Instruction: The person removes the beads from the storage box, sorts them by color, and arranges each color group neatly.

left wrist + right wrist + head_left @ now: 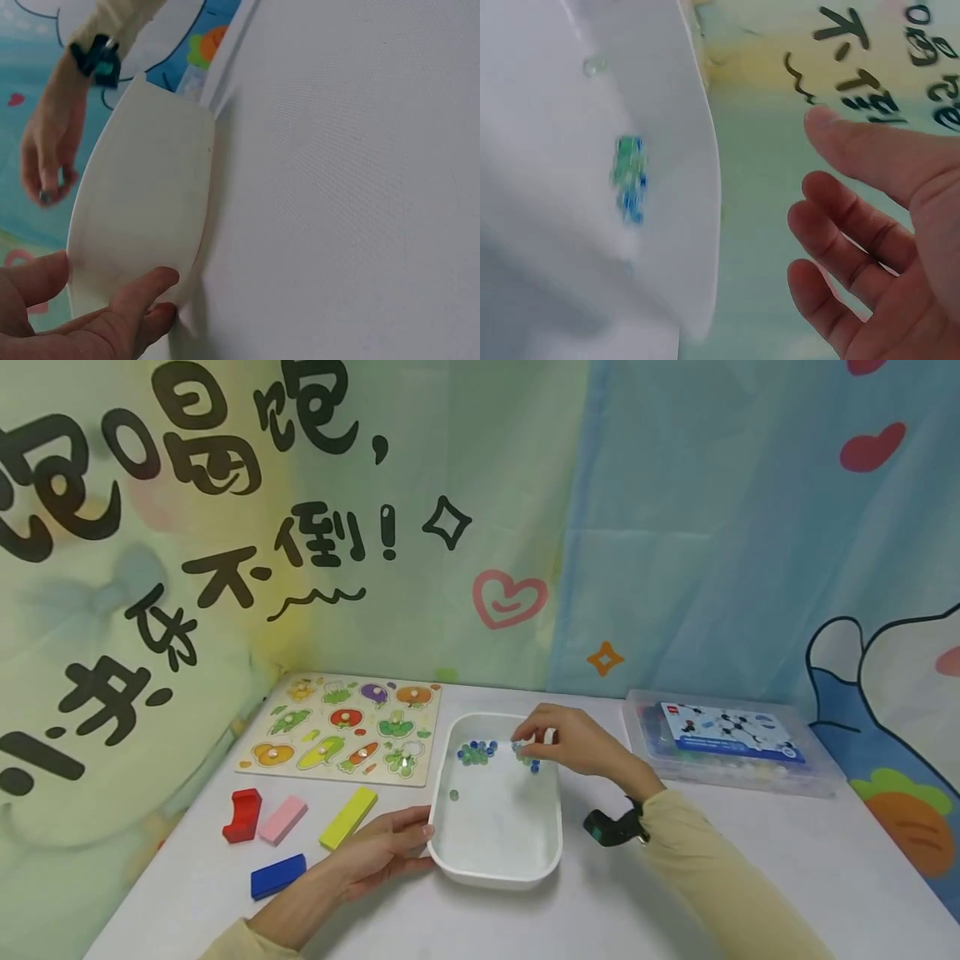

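Note:
A white rectangular tray [495, 827] holds small blue and green glass beads. My left hand [386, 850] grips its left side, with the thumb at the rim and the fingers against the outer wall [142, 187]. Over the tray's far right corner hovers my right hand [566, 742], a ring on one finger. Its thumb [855, 139] stands apart from loosely bent fingers in the right wrist view, with nothing seen between them. Some beads [534, 767] show just below its fingertips. Another bead cluster [476, 753] lies at the far left, and a lone green bead [453, 795] sits nearer me.
Left of the tray lie a red notched block [242, 817], a pink block [283, 821], a yellow block [348, 818] and a blue block [278, 877]. Behind them is a vegetable puzzle board [337, 727]. A clear plastic case [731, 739] stands at the back right, before a printed curtain [480, 527].

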A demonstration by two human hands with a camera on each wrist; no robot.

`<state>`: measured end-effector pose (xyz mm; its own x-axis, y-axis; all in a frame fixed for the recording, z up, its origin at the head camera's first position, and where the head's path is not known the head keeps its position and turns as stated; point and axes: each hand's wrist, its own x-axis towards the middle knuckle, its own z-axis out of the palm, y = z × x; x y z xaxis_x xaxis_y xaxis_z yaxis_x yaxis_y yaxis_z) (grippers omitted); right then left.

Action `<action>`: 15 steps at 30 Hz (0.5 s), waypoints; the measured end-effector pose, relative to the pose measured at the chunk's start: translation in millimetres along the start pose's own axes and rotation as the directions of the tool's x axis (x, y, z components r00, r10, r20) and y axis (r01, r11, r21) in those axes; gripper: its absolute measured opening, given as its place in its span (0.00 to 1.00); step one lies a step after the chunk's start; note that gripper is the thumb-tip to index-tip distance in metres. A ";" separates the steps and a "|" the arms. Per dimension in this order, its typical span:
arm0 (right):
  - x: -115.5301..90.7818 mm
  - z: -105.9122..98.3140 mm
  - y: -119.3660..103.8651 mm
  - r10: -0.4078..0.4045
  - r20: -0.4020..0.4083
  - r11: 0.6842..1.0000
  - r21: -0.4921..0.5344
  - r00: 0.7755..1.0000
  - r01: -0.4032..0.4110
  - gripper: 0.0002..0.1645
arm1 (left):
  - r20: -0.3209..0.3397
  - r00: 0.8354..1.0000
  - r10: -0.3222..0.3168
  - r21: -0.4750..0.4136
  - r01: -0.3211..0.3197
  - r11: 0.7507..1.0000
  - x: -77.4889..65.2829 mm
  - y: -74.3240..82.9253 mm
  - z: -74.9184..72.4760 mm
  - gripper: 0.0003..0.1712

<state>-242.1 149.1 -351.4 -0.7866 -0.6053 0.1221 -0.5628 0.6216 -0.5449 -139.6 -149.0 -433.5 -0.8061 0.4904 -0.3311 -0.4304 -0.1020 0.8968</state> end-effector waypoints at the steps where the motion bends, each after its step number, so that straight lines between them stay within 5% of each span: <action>1: -10.0 -4.2 5.1 0.003 -0.017 1.000 0.006 1.000 -0.002 0.11 | -0.003 1.000 -0.002 0.002 0.002 1.000 -0.1 0.2 0.1 0.38; 7: -64.4 -13.4 47.0 0.094 -0.052 0.996 -0.002 0.994 -0.094 0.11 | -0.018 1.000 -0.008 0.014 0.008 1.000 -1.1 0.7 0.1 0.38; 15: -120.6 2.1 96.2 0.146 -0.049 0.989 0.019 0.988 -0.145 0.09 | -0.013 1.000 -0.008 0.009 0.009 1.000 0.4 0.1 3.1 0.38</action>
<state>-200.8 280.8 -420.3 -0.8719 -0.4828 0.0820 -0.4377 0.6932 -0.5727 -138.7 -146.1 -432.6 -0.8077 0.4799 -0.3425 -0.4337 -0.0901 0.8965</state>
